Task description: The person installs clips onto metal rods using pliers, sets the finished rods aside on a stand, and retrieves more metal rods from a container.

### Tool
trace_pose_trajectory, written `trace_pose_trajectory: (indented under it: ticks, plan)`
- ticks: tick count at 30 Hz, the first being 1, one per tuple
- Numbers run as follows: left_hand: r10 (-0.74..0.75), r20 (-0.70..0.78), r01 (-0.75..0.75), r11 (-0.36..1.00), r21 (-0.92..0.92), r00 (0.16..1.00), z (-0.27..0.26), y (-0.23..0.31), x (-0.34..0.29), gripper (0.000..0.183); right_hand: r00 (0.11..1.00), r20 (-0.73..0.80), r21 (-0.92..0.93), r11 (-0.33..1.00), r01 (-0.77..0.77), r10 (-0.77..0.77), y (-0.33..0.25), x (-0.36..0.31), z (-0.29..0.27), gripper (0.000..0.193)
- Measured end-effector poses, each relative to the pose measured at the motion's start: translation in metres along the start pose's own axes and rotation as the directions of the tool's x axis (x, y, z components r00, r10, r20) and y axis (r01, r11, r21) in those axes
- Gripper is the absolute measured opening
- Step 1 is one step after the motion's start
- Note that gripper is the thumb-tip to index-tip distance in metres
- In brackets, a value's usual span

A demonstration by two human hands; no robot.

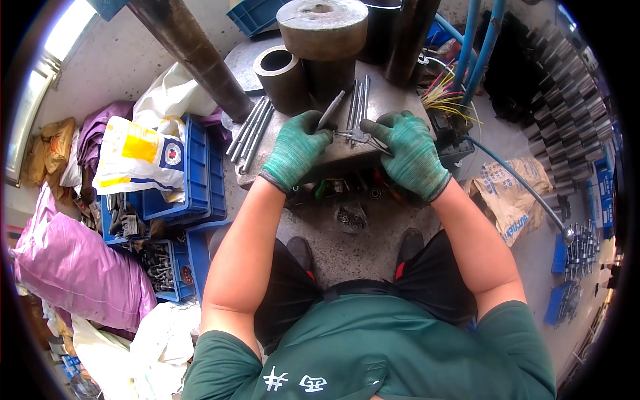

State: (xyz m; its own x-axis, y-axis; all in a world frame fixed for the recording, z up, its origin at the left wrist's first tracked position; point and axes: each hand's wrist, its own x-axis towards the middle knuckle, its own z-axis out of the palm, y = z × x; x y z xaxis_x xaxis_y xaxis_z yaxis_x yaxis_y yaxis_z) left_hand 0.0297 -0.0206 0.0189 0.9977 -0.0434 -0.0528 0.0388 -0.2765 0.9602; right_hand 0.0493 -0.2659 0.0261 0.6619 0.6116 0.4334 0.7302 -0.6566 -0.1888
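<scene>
My left hand (297,152), in a green knit glove with dark fingers, closes around a slim grey metal rod (333,109) that slants up and away. My right hand (415,155), gloved the same way, grips small metal pliers (361,137). Their jaws point left and lie close to the fingers of my left hand; part of the handles is hidden in my right glove. Both hands are over the near edge of a metal press table (323,160). Several loose rods (253,132) lie left of my left hand, and more rods (360,100) lie between and beyond my hands.
A thick steel cylinder (323,30) and a hollow dark tube (283,83) stand behind. A dark column (193,53) rises at the left. Blue crates (193,167) and a purple sack (83,267) crowd the left. Blue hoses (477,53) and a paper sack (510,193) are right.
</scene>
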Motion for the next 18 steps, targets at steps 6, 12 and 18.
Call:
trace_pose_trajectory:
  ticks: [6,12,18]
  plan:
    - [0.038,-0.014,-0.037,0.997,0.075,0.999,0.001,-0.002,-0.001,0.021,0.999,0.047,-0.004,1.000,-0.025,0.025,0.000,0.000,0.000,0.054]
    - [-0.028,-0.062,0.020,0.992,-0.125,0.998,-0.004,-0.006,-0.001,0.033,0.952,0.166,0.348,0.888,-0.301,0.258,0.010,-0.003,-0.004,0.048]
    - [0.033,-0.109,-0.036,0.999,-0.021,0.993,-0.003,-0.007,-0.003,0.034,0.882,0.227,0.559,0.686,-0.465,0.413,0.015,-0.002,-0.019,0.052]
